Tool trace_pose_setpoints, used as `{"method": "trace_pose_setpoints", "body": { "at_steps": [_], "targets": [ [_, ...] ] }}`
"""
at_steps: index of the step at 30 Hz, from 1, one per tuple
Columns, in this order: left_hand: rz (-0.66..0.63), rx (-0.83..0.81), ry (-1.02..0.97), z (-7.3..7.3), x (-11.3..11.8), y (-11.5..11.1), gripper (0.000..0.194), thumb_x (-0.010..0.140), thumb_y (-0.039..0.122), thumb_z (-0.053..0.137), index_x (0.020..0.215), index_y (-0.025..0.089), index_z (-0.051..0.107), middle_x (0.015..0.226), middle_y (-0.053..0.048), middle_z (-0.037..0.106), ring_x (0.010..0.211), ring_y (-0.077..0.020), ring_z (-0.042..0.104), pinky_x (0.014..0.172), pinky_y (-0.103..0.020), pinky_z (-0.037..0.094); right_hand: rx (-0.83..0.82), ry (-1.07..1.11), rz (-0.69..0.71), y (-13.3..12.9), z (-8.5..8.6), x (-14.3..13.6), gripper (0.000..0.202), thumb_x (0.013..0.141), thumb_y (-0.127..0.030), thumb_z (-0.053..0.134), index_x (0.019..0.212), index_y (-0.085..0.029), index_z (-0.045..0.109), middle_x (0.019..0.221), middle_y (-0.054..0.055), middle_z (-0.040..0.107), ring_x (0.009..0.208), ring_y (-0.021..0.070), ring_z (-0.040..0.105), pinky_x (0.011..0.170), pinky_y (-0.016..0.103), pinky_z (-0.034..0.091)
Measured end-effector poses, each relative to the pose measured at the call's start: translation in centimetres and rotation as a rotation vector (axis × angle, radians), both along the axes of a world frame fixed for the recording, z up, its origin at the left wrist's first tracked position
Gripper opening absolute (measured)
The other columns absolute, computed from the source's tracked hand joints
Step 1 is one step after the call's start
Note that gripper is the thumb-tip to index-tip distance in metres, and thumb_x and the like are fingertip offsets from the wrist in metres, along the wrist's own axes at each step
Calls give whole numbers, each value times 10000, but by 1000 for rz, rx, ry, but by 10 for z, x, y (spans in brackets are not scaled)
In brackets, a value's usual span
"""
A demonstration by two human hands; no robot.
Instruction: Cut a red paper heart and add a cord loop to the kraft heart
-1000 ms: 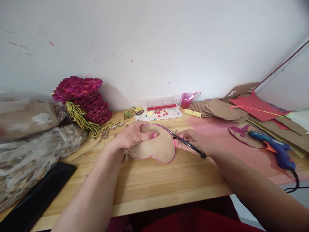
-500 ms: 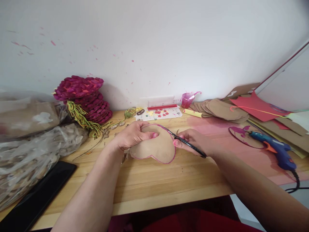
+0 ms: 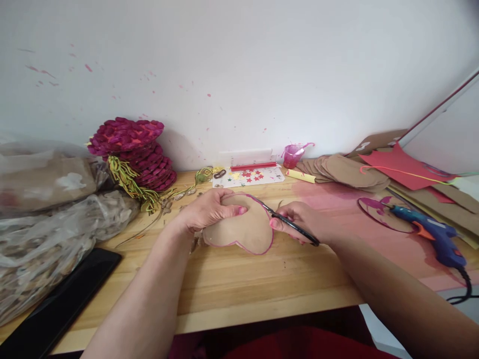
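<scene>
Overall, we see the wooden table (image 3: 262, 279) slightly farther right in view than in the earlier frame. At left lies a clear plastic bag (image 3: 67, 239); behind it, by the wall, stands a magenta stack (image 3: 132, 149). At right rests a blue glue gun (image 3: 436, 234). Centrally, we find the brown cardboard shape (image 3: 243, 227), purple-rimmed, above the table's middle, nearly unmoved. Our left hand (image 3: 209, 212) remains closed on its left side, thumb on top. Our right hand (image 3: 299, 219) still grips the black scissors (image 3: 294, 227), blades along the shape's upper right rim; more fingertip now shows beneath the handles. Beyond, we note small red stars (image 3: 250, 175).
</scene>
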State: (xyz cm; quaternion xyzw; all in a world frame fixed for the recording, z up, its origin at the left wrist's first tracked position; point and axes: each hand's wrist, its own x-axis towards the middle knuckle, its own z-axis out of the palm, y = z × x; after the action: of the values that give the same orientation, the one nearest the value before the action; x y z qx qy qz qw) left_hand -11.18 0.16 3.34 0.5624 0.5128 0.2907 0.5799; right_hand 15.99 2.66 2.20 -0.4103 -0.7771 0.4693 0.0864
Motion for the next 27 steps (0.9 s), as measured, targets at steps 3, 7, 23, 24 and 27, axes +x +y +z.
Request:
{"method": "trace_pose_setpoints", "body": {
  "at_steps": [3, 7, 23, 24, 27],
  "targets": [
    [-10, -7, -14, -1, 4, -2, 494, 678, 445, 820, 1067, 161, 711, 944, -85, 738, 740, -195, 659, 639, -280, 498, -12, -2, 3, 0, 0, 0, 515, 808, -650, 625, 644, -191, 456, 501, -49, 422, 407, 83, 379, 410, 224, 224],
    [-28, -29, -61, 0, 12, -5, 474, 682, 438, 814, 1056, 163, 718, 947, -88, 736, 741, -192, 658, 636, -272, 490, -16, 4, 20, -1, 4, 0, 512, 811, -647, 623, 650, -187, 465, 516, -49, 421, 425, 78, 370, 422, 221, 216],
    [-50, 22, -20, 1, 10, -6, 381, 696, 415, 794, 992, 179, 747, 844, -68, 718, 640, -164, 608, 551, -240, 446, 107, 21, 56, 1, -1, 3, 492, 832, -546, 630, 603, -193, 376, 614, -55, 234, 552, 85, 219, 499, 252, 142],
    [-52, 25, -18, 1, 9, -6, 382, 697, 414, 791, 997, 180, 747, 844, -67, 717, 639, -165, 608, 551, -241, 446, 107, 25, 59, 1, -1, 3, 491, 834, -545, 628, 603, -193, 375, 618, -53, 235, 556, 86, 219, 501, 253, 142],
    [-62, 47, 8, 2, 6, -6, 374, 702, 414, 783, 992, 181, 746, 850, -65, 718, 637, -166, 607, 555, -243, 443, 111, 19, 46, 1, -2, 2, 489, 828, -547, 632, 603, -190, 385, 625, -50, 243, 564, 88, 225, 506, 253, 144]
  ]
}}
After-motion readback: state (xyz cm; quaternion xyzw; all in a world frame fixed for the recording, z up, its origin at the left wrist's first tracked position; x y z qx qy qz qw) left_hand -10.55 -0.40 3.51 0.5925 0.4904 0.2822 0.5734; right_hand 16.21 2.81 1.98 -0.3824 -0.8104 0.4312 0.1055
